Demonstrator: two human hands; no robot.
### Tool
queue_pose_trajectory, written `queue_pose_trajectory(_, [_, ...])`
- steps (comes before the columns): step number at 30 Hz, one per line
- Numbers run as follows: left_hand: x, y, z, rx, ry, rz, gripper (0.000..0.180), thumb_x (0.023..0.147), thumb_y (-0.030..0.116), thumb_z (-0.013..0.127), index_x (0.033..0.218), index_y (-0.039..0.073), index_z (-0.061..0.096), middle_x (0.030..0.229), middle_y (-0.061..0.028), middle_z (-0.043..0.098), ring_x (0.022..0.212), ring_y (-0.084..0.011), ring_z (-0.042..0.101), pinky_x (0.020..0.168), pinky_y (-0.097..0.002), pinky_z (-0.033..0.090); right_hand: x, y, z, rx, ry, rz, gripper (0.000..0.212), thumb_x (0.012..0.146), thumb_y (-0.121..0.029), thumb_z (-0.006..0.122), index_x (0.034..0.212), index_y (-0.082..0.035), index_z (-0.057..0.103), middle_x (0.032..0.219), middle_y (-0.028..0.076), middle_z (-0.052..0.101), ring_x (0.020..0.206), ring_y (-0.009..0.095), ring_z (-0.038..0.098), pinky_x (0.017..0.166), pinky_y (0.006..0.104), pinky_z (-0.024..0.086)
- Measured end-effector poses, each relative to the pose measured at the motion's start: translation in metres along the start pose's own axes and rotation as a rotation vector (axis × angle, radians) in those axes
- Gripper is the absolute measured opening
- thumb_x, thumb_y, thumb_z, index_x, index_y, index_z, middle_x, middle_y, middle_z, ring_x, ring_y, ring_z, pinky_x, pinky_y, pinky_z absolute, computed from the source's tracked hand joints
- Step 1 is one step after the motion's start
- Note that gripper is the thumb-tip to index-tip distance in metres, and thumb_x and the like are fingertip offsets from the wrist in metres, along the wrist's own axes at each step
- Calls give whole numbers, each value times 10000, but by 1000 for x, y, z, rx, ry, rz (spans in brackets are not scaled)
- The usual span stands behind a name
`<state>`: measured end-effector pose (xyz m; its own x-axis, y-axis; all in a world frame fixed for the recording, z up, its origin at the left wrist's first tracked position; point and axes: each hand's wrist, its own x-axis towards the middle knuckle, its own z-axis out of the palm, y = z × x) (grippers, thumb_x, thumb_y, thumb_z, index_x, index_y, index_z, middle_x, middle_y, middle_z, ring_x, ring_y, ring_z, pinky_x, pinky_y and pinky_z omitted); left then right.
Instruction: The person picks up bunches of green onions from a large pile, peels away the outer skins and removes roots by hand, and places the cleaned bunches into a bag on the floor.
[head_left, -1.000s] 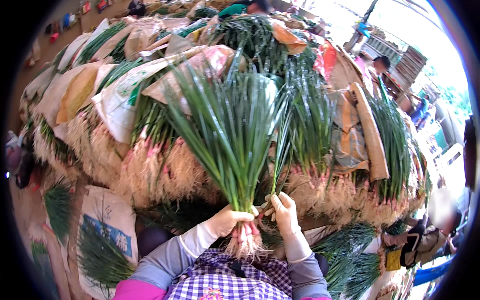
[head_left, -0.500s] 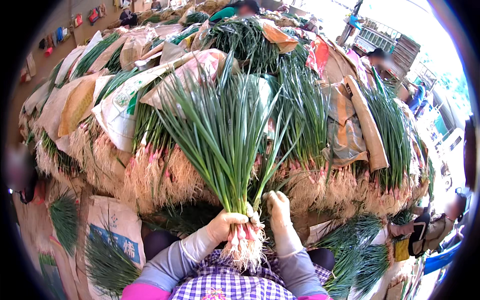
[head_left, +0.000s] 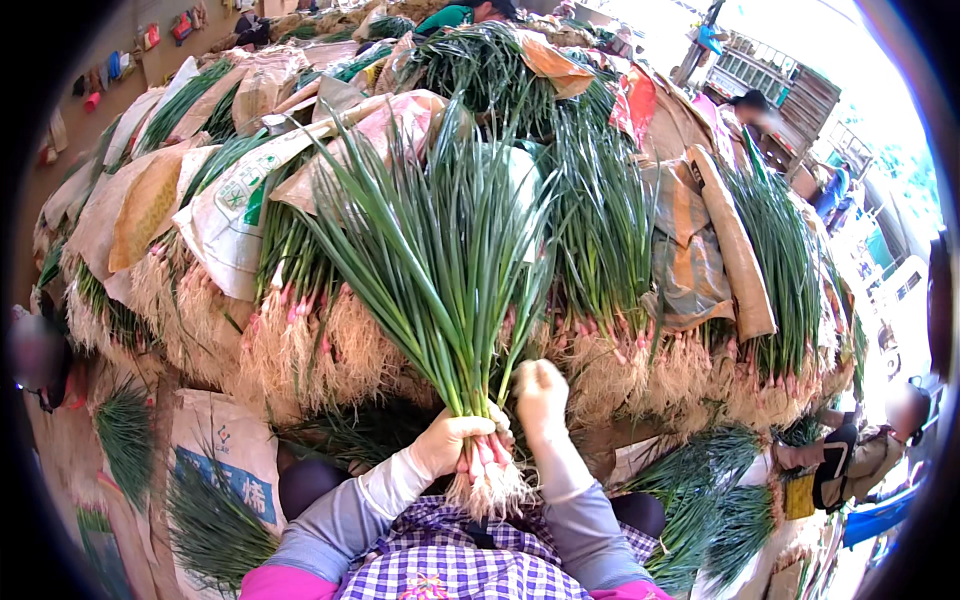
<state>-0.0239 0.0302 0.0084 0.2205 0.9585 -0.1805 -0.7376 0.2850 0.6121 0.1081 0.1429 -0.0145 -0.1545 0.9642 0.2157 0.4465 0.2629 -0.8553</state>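
Observation:
My gloved left hand (head_left: 452, 440) is wrapped round a bunch of spring onions (head_left: 450, 300) just above the pink bulbs. The long green leaves fan upward, away from me, and the pale roots (head_left: 487, 490) hang over my lap. To the right of the stems, my gloved right hand (head_left: 541, 396) is closed, its knuckles raised beside the bunch. Whatever its fingers may pinch is hidden. Both forearms, in grey sleeves, reach in from the lower edge above a purple checked apron (head_left: 450, 570).
A large heap of spring onions (head_left: 600, 240), partly covered with sacks (head_left: 230, 210), rises in front of me. Loose bunches (head_left: 215, 520) lie on a printed sack at left; more bunches (head_left: 700, 500) lie at right. A person (head_left: 865, 450) sits at far right.
My right hand has moved slightly up and left along the stems, still closed. A stray leaf stalk at the bunch's right now lies closer in. My left hand keeps its grip.

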Motion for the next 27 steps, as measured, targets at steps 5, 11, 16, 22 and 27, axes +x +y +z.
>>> queue_pose_trajectory(5, [-10, 6, -4, -12, -2, 118, 211, 746, 11, 541, 957, 22, 544, 936, -183, 600, 919, -338, 609, 870, -480, 476, 21, -9, -44, -569, -669, -99, 172, 887, -178, 576, 933, -47, 678, 791, 137, 648, 729, 233, 619, 743, 348, 506])
queue_pose_trajectory(11, [-8, 15, 10, -70, -142, 209, 235, 799, 9, 528, 1032, 34, 521, 974, -165, 592, 930, -281, 607, 815, -398, 510, 130, -12, -87, -841, -99, -17, 360, 750, -216, 733, 1008, -15, 582, 987, 185, 638, 938, 336, 622, 802, 397, 495])
queue_pose_trajectory(16, [-13, 34, 15, 71, -149, 358, 215, 727, 78, 607, 928, 50, 538, 890, -164, 599, 812, -303, 627, 706, -406, 527, 171, -30, -114, -646, -102, -269, 257, 774, -170, 694, 953, -7, 607, 921, 195, 652, 807, 300, 650, 772, 366, 517])
queue_pose_trajectory(22, [-22, 31, 16, -17, -68, 103, 425, 831, 46, 506, 1232, -72, 427, 920, -194, 613, 712, -321, 668, 521, -310, 557, 137, -53, -128, -137, -331, 247, 195, 884, -120, 553, 946, 55, 613, 771, 120, 647, 604, 134, 566, 530, 285, 460])
queue_pose_trajectory(27, [-17, 22, 3, 127, -15, -65, 318, 821, 31, 493, 1129, -45, 476, 959, -246, 618, 831, -349, 657, 774, -425, 548, 52, -61, -87, 113, -477, 291, 258, 886, -218, 571, 937, 26, 639, 763, 82, 650, 630, 138, 565, 607, 289, 453])
